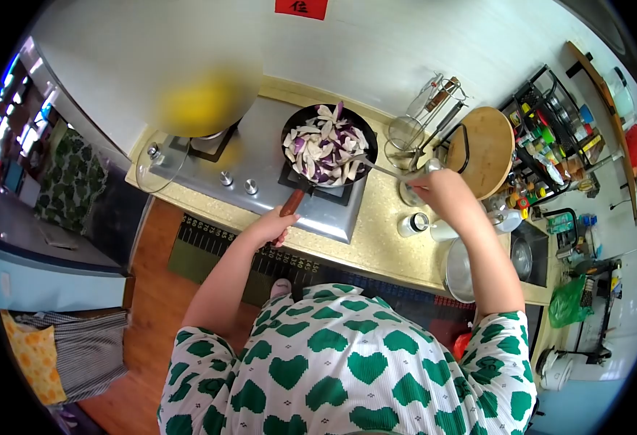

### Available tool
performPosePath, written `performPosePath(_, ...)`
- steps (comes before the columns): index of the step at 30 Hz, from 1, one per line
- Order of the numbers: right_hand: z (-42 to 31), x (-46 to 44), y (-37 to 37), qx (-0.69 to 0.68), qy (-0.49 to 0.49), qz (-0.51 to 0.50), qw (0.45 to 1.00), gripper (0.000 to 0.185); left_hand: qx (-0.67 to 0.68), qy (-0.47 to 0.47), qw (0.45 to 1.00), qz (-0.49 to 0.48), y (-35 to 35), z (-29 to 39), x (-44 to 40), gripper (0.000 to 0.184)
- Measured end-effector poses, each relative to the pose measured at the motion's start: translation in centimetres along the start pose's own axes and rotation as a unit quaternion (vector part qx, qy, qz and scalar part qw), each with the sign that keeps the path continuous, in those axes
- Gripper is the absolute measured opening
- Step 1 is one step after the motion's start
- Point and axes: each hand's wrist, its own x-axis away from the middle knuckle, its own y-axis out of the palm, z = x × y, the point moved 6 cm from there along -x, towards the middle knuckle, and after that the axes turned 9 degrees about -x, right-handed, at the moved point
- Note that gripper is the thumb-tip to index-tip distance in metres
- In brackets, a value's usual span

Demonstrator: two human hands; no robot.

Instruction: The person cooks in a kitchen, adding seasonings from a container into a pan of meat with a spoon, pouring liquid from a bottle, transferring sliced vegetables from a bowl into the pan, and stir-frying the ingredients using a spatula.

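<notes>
A dark frying pan (371, 134) sits on the right burner of the steel gas stove (260, 138). Heaped inside it are sliced pieces of purple-skinned, white-fleshed eggplant (320, 141). My left hand (271, 226) is wrapped around the pan's brown handle (293, 201), at the stove's front edge. Over the counter right of the pan, my right hand (438, 190) grips the end of a metal spatula (385, 169). The spatula's head reaches into the eggplant at the pan's right side, and the slices partly hide it.
A glass lid (160, 163) leans at the stove's left end. Right of the pan stand a utensil rack (405, 134), a round wooden cutting board (482, 148) and a small jar (413, 225). A metal bowl (460, 270) rests by the counter's front edge, near the sink (532, 246).
</notes>
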Motion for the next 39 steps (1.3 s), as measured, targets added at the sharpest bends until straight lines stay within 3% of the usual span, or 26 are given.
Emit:
performPosePath(3, 0.6, -2.2, 4.0, 0.046, 0.017, -0.035, 0.998, 0.020, -0.006, 0.001, 1.000, -0.004, 0.0, 0.3, 0.3, 0.033)
performPosePath(17, 1.5, -3.6, 9.6, -0.065, 0.035, 0.054, 0.996, 0.022, -0.033, 0.005, 0.999, 0.018, 0.1, 0.4, 0.1, 0.031)
performPosePath(26, -2.2, 0.8, -1.2, -0.024, 0.002, 0.069, 0.997, 0.021, -0.012, 0.003, 1.000, 0.002, 0.1, 0.1, 0.0, 0.030)
performPosePath(33, -5.5, -6.7, 0.6, 0.078, -0.116, 0.128, 0.982, 0.017, -0.002, -0.009, 1.000, 0.023, 0.1, -0.2, -0.3, 0.029)
performPosePath(39, -5.3, -13.7, 4.2, 0.118, -0.122, 0.107, 0.980, 0.019, -0.012, 0.006, 1.000, 0.016, 0.1, -0.2, -0.3, 0.029)
